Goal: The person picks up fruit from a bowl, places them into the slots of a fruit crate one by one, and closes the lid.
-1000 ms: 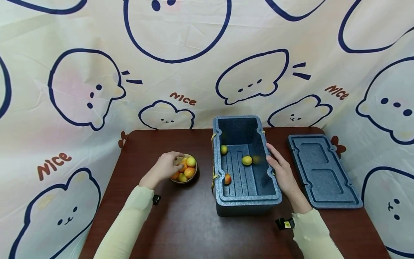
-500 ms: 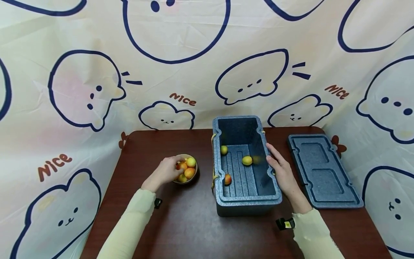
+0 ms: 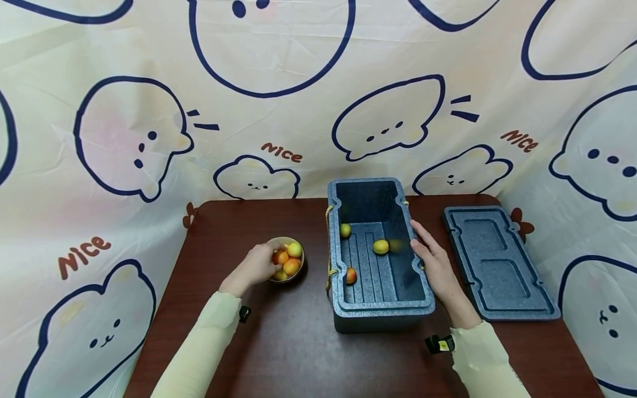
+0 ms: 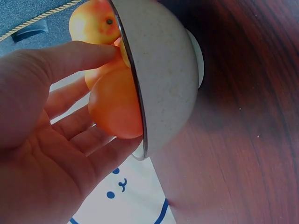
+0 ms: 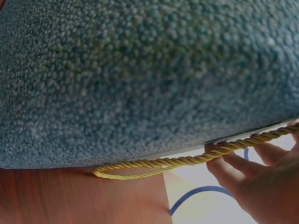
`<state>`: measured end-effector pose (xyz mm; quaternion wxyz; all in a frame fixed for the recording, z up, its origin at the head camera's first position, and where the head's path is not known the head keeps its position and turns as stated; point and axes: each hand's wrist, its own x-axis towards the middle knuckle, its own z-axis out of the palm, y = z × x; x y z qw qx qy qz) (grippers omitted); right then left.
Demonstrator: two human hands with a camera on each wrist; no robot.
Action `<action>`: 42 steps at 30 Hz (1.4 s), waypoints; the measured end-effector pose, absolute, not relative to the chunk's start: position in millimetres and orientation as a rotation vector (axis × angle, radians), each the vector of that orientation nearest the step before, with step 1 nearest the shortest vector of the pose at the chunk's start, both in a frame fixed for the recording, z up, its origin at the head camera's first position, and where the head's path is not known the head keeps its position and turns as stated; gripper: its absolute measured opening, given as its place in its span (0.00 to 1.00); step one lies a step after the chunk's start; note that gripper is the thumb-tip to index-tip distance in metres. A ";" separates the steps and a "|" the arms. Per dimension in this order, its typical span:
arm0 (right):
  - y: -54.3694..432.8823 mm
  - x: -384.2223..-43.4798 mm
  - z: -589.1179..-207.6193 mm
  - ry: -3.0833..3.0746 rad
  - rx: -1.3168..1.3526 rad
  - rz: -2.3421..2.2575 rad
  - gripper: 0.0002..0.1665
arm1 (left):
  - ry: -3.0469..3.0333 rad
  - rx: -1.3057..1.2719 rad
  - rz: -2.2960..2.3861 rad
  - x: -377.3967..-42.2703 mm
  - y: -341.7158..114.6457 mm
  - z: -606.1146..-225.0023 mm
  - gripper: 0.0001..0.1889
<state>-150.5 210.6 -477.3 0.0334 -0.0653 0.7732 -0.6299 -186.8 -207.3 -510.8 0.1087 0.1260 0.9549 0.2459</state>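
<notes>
My left hand [image 3: 252, 266] reaches into a small bowl [image 4: 163, 79] of fruit on the left. In the left wrist view, its thumb and fingers curl about a smooth orange fruit [image 4: 117, 105] that still sits at the rim. A peach-like fruit [image 4: 93, 21] lies beside the thumb. My right hand [image 3: 438, 268] rests with extended fingers along the right side of a blue-grey foam box [image 3: 383, 309]; the right wrist view has its fingers by the yellow rope [image 5: 187, 161]. Inside the box lie a lemon-like yellow fruit [image 3: 380, 247], a green fruit [image 3: 345, 230] and a reddish-orange fruit [image 3: 350, 276].
A flat blue-grey lid [image 3: 502, 265] lies right of the box on the dark brown table [image 3: 298, 354]. Behind the table hangs a pale cloth [image 3: 278, 121] with cartoon drawings. Twisted rope [image 3: 328, 243] runs along the box's left side.
My left hand has shifted slightly right and down in the bowl, its fingers drawing closer about the fruit. The right hand and the box stay in place.
</notes>
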 end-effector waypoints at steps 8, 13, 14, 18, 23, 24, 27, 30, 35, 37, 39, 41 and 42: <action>211.0 -150.8 -477.3 2.388 -0.204 -1.934 0.32 | 2.804 0.361 0.707 -188.0 -207.0 -512.3 0.22; 210.5 -150.2 -477.7 2.387 -0.200 -1.936 0.33 | 2.800 0.353 0.725 -187.7 -206.9 -509.8 0.22; 210.4 -150.0 -477.7 2.385 -0.198 -1.936 0.33 | 2.803 0.358 0.725 -187.7 -207.3 -509.4 0.22; 210.4 -149.3 -477.6 2.384 -0.200 -1.936 0.33 | 2.821 0.371 0.727 -188.4 -210.2 -507.9 0.22; 210.9 -149.6 -477.7 2.384 -0.210 -1.939 0.33 | 2.830 0.362 0.753 -189.2 -213.0 -504.1 0.23; 210.9 -149.8 -477.7 2.383 -0.211 -1.940 0.33 | 2.830 0.361 0.759 -189.3 -213.5 -503.2 0.23; 210.8 -150.5 -477.7 2.379 -0.211 -1.939 0.33 | 2.839 0.366 0.764 -189.2 -214.5 -500.6 0.23; 210.9 -150.8 -478.0 2.379 -0.214 -1.939 0.33 | 2.844 0.373 0.781 -189.1 -214.5 -498.2 0.23; 210.9 -151.0 -478.3 2.380 -0.210 -1.939 0.33 | 2.838 0.404 0.819 -189.8 -211.8 -489.3 0.23; 211.0 -151.1 -478.3 2.382 -0.208 -1.939 0.33 | 2.829 0.406 0.833 -189.7 -209.9 -483.8 0.23; 211.0 -151.1 -478.2 2.384 -0.210 -1.940 0.33 | 2.817 0.400 0.847 -189.4 -208.1 -478.1 0.23; 211.1 -151.2 -478.1 2.383 -0.215 -1.942 0.33 | 2.806 0.388 0.864 -189.4 -206.7 -473.0 0.23; 211.2 -151.2 -478.1 2.383 -0.218 -1.943 0.33 | 2.799 0.385 0.870 -189.6 -206.1 -470.7 0.23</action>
